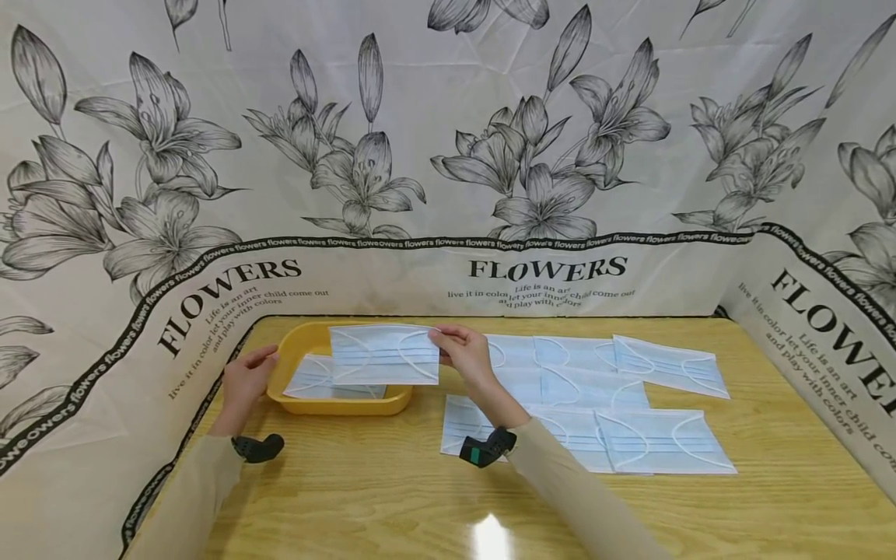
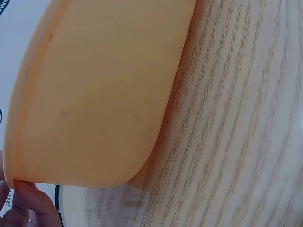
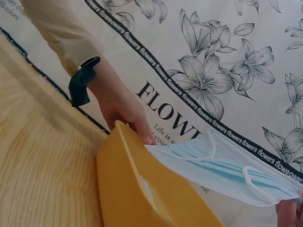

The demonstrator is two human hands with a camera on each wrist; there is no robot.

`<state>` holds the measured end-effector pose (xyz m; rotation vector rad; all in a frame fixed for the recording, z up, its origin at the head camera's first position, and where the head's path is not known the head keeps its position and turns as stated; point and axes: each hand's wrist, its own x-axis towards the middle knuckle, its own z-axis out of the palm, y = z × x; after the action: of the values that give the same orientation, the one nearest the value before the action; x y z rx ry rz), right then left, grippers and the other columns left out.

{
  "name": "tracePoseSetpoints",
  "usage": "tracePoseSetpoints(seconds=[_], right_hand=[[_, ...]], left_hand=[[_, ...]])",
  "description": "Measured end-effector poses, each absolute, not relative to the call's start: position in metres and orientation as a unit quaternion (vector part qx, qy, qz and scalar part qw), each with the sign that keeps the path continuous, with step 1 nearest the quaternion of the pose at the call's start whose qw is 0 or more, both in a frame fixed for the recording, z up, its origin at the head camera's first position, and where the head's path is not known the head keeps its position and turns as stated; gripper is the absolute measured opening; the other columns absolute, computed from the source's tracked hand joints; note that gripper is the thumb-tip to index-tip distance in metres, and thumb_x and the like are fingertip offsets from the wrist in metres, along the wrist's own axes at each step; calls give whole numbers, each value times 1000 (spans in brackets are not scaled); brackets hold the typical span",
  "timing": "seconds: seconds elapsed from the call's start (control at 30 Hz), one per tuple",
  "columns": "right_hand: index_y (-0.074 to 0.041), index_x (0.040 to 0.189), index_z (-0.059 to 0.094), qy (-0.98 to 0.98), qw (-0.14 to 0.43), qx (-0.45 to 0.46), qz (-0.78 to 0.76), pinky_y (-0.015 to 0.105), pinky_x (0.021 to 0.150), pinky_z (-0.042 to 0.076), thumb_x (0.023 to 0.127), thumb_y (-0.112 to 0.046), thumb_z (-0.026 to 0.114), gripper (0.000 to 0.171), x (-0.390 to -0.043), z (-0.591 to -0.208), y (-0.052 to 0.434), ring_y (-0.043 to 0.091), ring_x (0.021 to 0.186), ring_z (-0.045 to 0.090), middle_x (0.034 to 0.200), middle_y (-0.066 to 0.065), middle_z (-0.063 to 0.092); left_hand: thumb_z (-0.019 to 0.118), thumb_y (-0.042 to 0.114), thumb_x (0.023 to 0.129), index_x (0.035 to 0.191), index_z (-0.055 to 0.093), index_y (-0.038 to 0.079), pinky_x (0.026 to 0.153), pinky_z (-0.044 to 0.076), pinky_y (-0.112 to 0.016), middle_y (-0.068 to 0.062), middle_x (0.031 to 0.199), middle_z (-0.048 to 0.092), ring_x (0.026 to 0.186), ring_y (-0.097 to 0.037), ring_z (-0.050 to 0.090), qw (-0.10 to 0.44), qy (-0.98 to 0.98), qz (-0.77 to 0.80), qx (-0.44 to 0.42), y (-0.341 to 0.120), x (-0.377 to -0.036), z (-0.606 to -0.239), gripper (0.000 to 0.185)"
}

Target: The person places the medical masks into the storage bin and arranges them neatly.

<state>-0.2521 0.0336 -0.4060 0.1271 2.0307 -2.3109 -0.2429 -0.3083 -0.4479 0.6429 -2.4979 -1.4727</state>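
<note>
My right hand (image 1: pixel 470 359) pinches a light-blue pleated face mask (image 1: pixel 383 355) by its right end, holding it spread out above a yellow plastic tub (image 1: pixel 343 407). The mask's white ear loops hang across its face. Below it, other masks (image 1: pixel 304 379) lie in the tub, partly hidden. At the tub's left end, my left hand (image 1: pixel 245 381) grips the rim; in the left wrist view its thumb and fingers (image 2: pixel 35 201) pinch the rim at a corner. Right of the tub, several overlapping face masks (image 1: pixel 668 442) are laid flat on the table in rows.
The wood-grain table (image 1: pixel 364 490) carries everything. A white flower-printed cloth (image 1: pixel 392 280) stands behind and along both sides. A dark band with a device (image 1: pixel 259 449) sits on the left wrist, another band (image 1: pixel 488 447) on the right.
</note>
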Motion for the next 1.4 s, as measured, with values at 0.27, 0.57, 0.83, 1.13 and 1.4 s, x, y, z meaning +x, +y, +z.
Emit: tracePoseSetpoints(seconds=[0.27, 0.57, 0.83, 1.13, 1.4], right_hand=[[4, 109, 68, 645, 32, 23, -763, 19, 61, 52, 88, -10, 69, 25, -254, -409, 13, 4, 63, 61, 79, -6, 71], [4, 111, 68, 657, 33, 14, -753, 17, 61, 52, 89, -11, 69, 27, -257, -408, -3, 4, 65, 61, 94, 7, 74], [3, 109, 68, 661, 37, 16, -749, 18, 61, 53, 88, -9, 68, 24, -259, -410, -15, 4, 64, 61, 95, 10, 74], [3, 108, 68, 658, 40, 22, -752, 35, 75, 57, 89, -12, 68, 24, -263, -418, -25, 6, 63, 59, 87, 4, 72], [3, 107, 68, 658, 37, 20, -752, 20, 60, 54, 90, -9, 67, 22, -265, -415, -36, 6, 62, 60, 89, 8, 72]], left_hand=[[56, 26, 97, 129, 62, 5, 56, 47, -15, -22, 124, 60, 76, -3, 54, 90, -841, -490, 213, -308, -243, -447, 38], [57, 25, 97, 128, 62, 4, 54, 48, -16, -21, 121, 60, 71, 0, 52, 94, -840, -493, 206, -307, -242, -443, 38], [56, 24, 97, 128, 62, 4, 55, 48, -15, -21, 121, 60, 74, 0, 52, 95, -842, -491, 202, -307, -241, -445, 38], [58, 22, 96, 125, 64, 4, 57, 44, -9, -21, 123, 62, 89, -13, 57, 112, -845, -478, 210, -307, -243, -448, 35], [58, 20, 96, 125, 64, 2, 60, 40, -4, -24, 124, 61, 108, -27, 57, 113, -845, -483, 201, -306, -243, -446, 35]])
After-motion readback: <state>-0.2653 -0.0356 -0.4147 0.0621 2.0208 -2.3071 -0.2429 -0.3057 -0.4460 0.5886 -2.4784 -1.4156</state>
